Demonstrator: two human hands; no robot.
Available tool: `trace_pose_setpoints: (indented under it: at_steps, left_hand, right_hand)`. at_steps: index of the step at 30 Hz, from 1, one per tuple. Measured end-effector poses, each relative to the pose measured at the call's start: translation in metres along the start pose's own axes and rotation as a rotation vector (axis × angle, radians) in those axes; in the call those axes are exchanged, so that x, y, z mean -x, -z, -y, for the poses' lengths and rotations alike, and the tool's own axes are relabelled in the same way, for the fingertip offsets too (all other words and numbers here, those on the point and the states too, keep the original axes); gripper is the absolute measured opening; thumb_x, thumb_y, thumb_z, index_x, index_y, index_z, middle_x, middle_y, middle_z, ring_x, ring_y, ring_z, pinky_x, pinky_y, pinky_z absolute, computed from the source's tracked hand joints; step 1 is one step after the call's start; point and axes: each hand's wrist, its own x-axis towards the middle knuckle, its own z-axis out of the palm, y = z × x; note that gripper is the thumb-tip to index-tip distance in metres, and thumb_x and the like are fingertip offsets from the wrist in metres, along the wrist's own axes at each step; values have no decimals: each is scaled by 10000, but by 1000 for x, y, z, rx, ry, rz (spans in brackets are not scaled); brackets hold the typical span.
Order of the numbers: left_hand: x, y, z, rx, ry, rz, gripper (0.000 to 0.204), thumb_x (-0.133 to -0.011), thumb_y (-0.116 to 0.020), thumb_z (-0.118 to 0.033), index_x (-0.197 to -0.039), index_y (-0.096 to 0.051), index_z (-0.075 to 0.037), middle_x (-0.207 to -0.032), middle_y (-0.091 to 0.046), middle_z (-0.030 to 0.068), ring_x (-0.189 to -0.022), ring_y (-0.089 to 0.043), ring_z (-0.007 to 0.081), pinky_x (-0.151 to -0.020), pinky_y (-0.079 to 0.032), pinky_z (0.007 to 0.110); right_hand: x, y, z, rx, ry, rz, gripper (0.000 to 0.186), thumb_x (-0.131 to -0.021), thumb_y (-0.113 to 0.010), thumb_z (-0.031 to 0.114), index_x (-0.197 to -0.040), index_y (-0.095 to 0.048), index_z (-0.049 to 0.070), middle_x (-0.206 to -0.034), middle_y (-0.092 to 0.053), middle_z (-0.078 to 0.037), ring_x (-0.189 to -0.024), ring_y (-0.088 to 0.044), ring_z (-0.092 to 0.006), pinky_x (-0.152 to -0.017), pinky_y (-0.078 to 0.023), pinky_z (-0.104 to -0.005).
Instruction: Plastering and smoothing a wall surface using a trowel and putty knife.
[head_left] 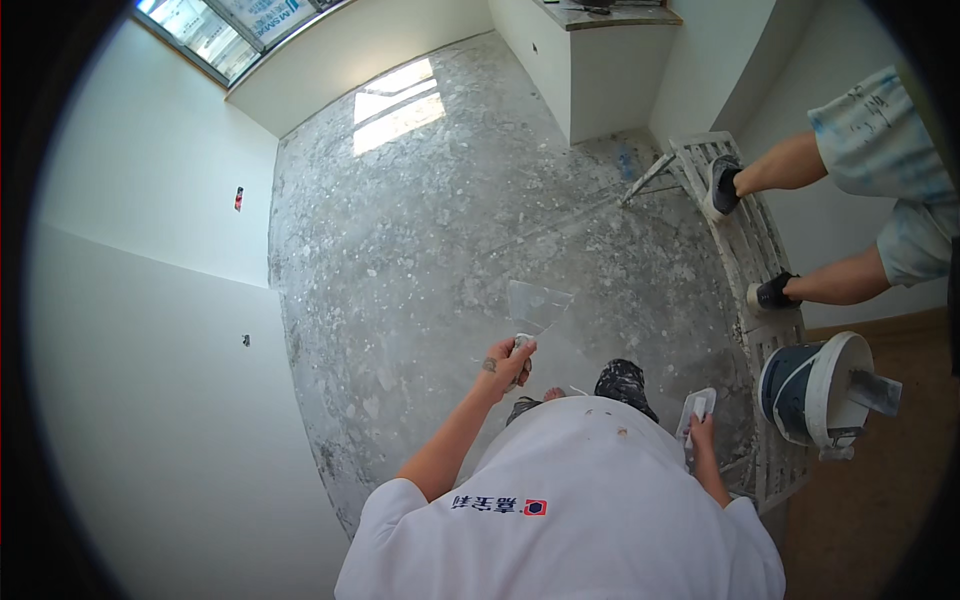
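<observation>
- Head view, hands: the left hand sits just below picture centre, fingers curled tight around the handle of a wide putty knife. Its flat, pale metal blade is a trapezoid that fans out toward 12 o'clock and hangs above the floor, smeared with dried filler.
- The right hand, at about 4 o'clock, has its fingers wrapped over a small white trowel-like tool; how tightly they press I cannot tell. This tool is flat, rounded at the corners and crusted white.
- The person wears a white shirt; near its lower middle is a small red-and-blue square emblem beside dark characters. Dark, paint-flecked trousers show at 6 o'clock.
- Surface: a bare grey concrete floor, rough and mottled with white splashes; a bright window patch lies on it at 11 o'clock.
- Room: smooth white walls fill 9 o'clock, with a small red-and-white tag high up and a dark dot lower. A window sits at 11 o'clock.
- At 3 o'clock a plaster-caked slatted platform carries another person's feet in dark shoes.
- At 4 o'clock a white-rimmed bucket with a dark blue inside holds a flat blade.
</observation>
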Motion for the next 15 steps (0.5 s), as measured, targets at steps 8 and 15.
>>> trace_pose_setpoints:
  at_steps: [8,15]
  left_hand:
    - [-68,147,14,331,36,-413,321,-989,-597,-379,-924,-613,-65,-640,-580,17,-471,-534,104,-426,-429,267]
    - [-134,250,-141,325,-126,-555,313,-1012,-563,-352,-973,-614,-45,-674,-595,23,-485,-542,97,-433,-429,260]
  right_hand:
    - [-121,-162,196,0,49,54,379,-909,-697,253,-1141,-557,-11,-795,-611,-64,-539,-598,-162,-506,-521,-335]
    - [-148,-453,555,-414,177,423,437,-983,-590,449,-1082,-529,28,-778,-581,-44,-598,-608,-159,-532,-538,-327]
